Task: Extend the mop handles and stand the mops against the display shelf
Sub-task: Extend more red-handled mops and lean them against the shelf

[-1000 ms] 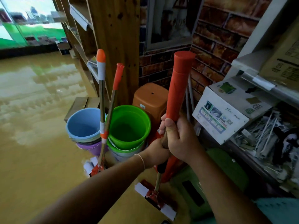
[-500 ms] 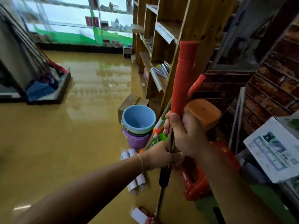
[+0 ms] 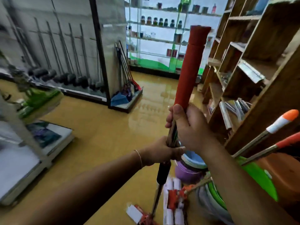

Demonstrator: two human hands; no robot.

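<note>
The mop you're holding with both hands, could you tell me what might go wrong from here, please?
1. The right hand and left hand sit close together on the mop handle; a sudden slide could pinch fingers.
2. The mop head lies beside the stacked buckets and leaning mops; swinging might topple them.

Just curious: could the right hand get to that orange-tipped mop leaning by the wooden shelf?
Probably yes, once freed: the right hand grips the red mop handle, but nothing stands between it and the orange-tipped mop.
</note>
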